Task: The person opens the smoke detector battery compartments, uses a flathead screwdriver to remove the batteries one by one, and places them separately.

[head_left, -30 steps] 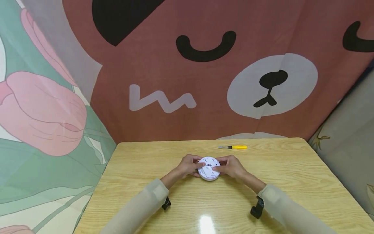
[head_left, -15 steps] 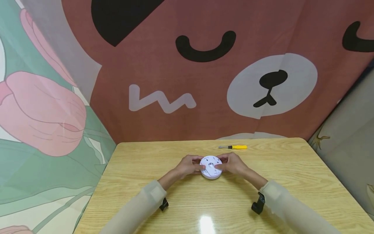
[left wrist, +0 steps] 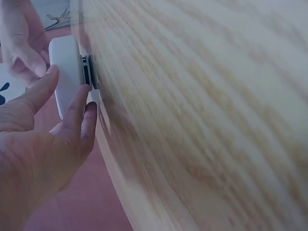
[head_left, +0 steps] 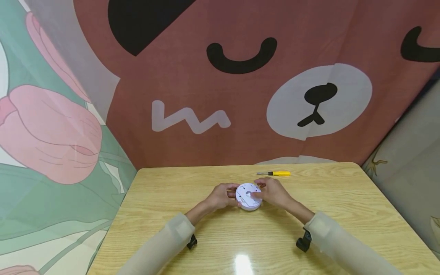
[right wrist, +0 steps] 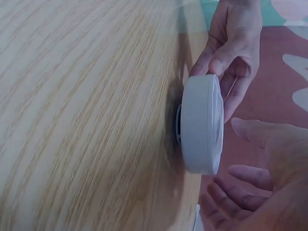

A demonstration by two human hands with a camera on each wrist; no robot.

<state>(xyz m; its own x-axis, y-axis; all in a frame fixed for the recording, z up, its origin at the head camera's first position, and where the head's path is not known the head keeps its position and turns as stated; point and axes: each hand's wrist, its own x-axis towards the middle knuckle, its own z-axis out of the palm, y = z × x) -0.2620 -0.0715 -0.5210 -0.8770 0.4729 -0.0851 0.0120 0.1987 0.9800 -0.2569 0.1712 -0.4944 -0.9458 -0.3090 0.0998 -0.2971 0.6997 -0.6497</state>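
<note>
A round white device like a smoke detector [head_left: 247,202], with small printed marks on its upper face, is just in front of me over the table. My left hand [head_left: 220,196] holds its left side, thumb at the rim and fingers reaching underneath. In the left wrist view, a smaller dark-slotted part [left wrist: 86,70] juts from its underside toward the wood. My right hand [head_left: 275,193] is at the other side with fingers spread; its thumb overlaps the device in the head view. The right wrist view shows that thumb [right wrist: 245,129] and the fingers standing off the device.
A screwdriver [head_left: 280,173] with a yellow handle lies near the back edge of the wooden table [head_left: 172,183], beyond my right hand. Behind the table hangs a brown bear-print cloth [head_left: 185,149]; a floral cloth [head_left: 51,133] covers the left side.
The device has shifted slightly right. My left thumb has slid from its face down to the rim, and the right fingers have loosened and spread off its side.
</note>
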